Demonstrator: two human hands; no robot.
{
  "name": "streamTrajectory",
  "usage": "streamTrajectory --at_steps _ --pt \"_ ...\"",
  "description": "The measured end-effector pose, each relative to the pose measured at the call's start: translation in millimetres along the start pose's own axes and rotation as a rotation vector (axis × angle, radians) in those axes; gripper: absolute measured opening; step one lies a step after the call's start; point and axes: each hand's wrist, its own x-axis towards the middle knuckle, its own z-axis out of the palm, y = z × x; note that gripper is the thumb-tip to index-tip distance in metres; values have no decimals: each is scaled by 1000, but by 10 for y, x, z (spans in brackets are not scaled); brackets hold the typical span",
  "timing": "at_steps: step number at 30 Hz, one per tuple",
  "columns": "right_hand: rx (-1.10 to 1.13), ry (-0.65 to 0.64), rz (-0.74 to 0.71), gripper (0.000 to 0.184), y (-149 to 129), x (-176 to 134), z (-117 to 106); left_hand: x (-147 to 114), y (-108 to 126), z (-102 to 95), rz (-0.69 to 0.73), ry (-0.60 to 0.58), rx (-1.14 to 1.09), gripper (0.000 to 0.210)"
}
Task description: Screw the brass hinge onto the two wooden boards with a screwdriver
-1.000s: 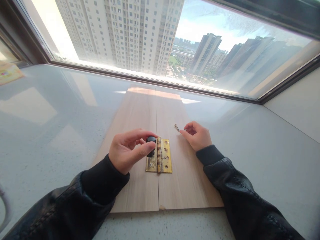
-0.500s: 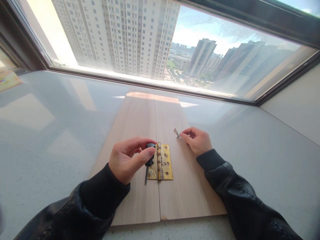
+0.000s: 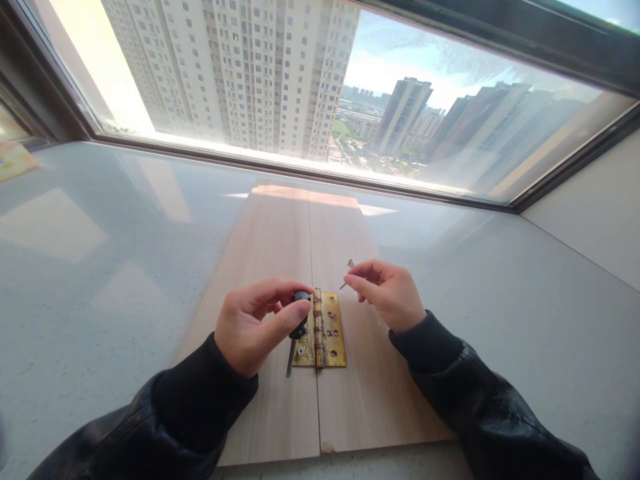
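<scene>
My left hand (image 3: pixel 260 323) grips a short screwdriver by its black handle (image 3: pixel 299 328) between thumb and fingers. The metal shaft slants down and to the left, above the left leaf of a worn brass hinge (image 3: pixel 333 343). That hinge lies over the seam between two pale wooden boards (image 3: pixel 280 427). One cross-head screw (image 3: pixel 301 351) sits in its left leaf, whose upper part my hand and the handle hide. Bare holes show in the right leaf. Above it, my right hand (image 3: pixel 387 293) pinches a screw (image 3: pixel 343 287), tip down-left. Another screw head (image 3: pixel 351 264) shows beside the fingertips; whether it is held, I cannot tell.
Under the boards is a white speckled counter (image 3: pixel 125 280) with patches of sunlight. A dark-framed window (image 3: pixel 310 177) runs along the back, tall buildings outside. A white wall (image 3: pixel 590 200) stands at the right. A coloured item (image 3: pixel 15 161) lies at the far left.
My right hand has moved slightly down and left towards the hinge, and the screw in its fingers now points down-left. My left hand keeps the screwdriver almost in place.
</scene>
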Motion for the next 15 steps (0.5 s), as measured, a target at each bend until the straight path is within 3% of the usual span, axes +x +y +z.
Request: streamTrajectory --at_steps 5,15 --pt "-87 -24 -90 19 14 -131 143 -1 3 3 -12 5 -2 16" --pt "-184 -30 -225 10 31 -139 143 1 15 12 -21 2 5 16"
